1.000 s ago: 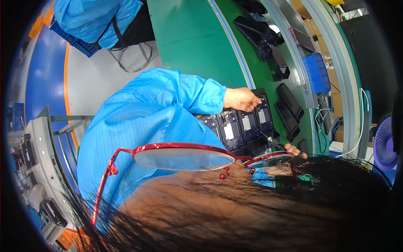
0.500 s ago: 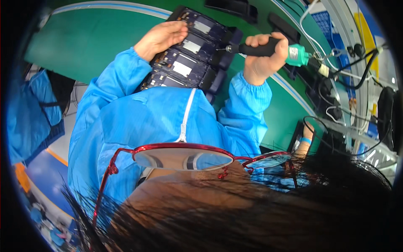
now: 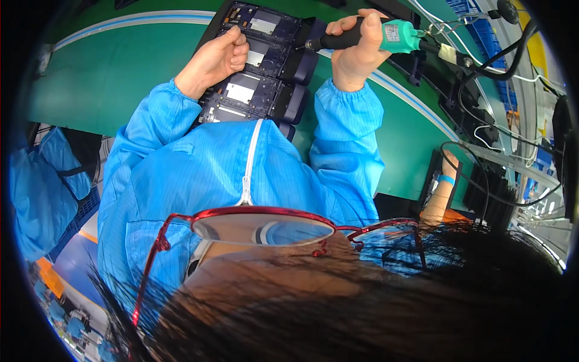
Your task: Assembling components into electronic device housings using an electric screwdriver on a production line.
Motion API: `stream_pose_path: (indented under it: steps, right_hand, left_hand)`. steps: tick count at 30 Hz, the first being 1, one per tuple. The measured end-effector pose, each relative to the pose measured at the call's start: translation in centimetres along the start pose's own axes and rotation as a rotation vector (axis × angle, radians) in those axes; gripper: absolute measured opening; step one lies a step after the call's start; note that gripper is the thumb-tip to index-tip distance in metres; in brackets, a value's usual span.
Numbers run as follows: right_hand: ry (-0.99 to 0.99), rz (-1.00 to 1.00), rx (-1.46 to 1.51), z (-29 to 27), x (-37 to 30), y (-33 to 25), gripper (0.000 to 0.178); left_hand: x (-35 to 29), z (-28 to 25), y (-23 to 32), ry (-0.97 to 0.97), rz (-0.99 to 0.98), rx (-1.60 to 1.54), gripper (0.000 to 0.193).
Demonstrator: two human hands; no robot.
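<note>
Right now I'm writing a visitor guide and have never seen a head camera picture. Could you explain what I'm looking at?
There is no machine arm here: these are a person's own bare hands. A wide fisheye camera on the head looks down, so edges bend and the red-framed glasses show up close. On the green bench lies a row of dark device housings with pale rectangles inside. The left hand is curled over their edge; whether it holds anything is hidden. The right hand holds a black-and-green screwdriver, its tip pointing at the row. At right, another person's forearm wears a blue wristband.
</note>
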State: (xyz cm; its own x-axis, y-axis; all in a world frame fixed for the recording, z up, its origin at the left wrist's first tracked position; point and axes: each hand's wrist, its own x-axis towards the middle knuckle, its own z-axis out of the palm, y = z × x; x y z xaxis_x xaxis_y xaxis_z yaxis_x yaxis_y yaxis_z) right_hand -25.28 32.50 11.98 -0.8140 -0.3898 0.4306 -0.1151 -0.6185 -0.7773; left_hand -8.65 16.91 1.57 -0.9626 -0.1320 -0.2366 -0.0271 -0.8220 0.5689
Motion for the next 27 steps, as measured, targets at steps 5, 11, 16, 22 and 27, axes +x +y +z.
stream_pose_path:
  steps: [5, 11, 16, 22, 27]
  right_hand:
    - [-0.024, -0.024, 0.019, 0.6, 0.9, 1.9, 0.018]
    - [-0.053, 0.138, -0.026, 0.4, 1.7, 0.5, 0.024]
    - [-0.123, 0.21, -0.061, 0.3, 0.7, 1.8, 0.022]
    - [-0.144, 0.112, -0.132, 0.0, 0.3, 2.7, 0.021]
    - [-0.181, 0.106, -0.17, 0.0, 0.4, 3.0, 0.024]
  left_hand:
    - [-0.4, 0.2, -0.5, 0.087, 0.047, 0.114, 0.029]
    - [0.2, 0.6, -0.3, 0.039, 0.035, 0.154, 0.026]
    - [0.1, 0.2, -0.2, 0.054, 0.033, 0.15, 0.025]
    - [0.2, 0.0, -0.3, 0.025, 0.047, 0.155, 0.027]
    - [0.3, 0.0, -0.3, 0.039, 0.056, 0.151, 0.028]
